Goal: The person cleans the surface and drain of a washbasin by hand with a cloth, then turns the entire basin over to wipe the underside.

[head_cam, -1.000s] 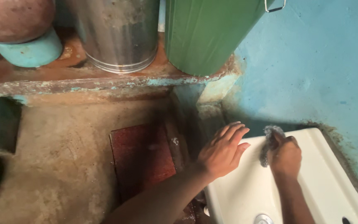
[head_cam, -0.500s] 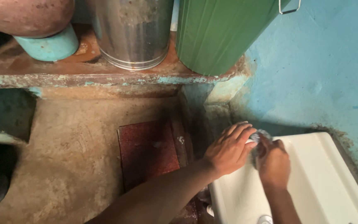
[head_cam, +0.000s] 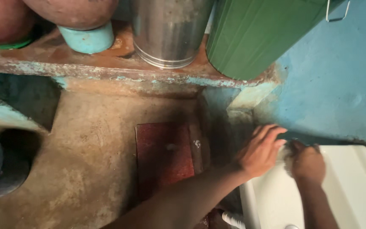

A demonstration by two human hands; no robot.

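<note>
Down at the far corner of the white sink (head_cam: pixel 361 186), the right hand (head_cam: pixel 308 163) is closed in a fist around a grey scrubber (head_cam: pixel 288 153), of which only a bit shows, pressed onto the rim as if to scour it. Beside it the left hand (head_cam: pixel 260 154) lies open, fingers spread flat over the sink's edge, probably to brace; its forearm reaches in from lower left. Left of the sink a red tile (head_cam: pixel 164 154) sits in the concrete floor (head_cam: pixel 85 169). Above, a ledge (head_cam: pixel 106 68) carries a steel bin (head_cam: pixel 170 29) and a green bin (head_cam: pixel 259 34) against the blue wall (head_cam: pixel 339 85)
</note>
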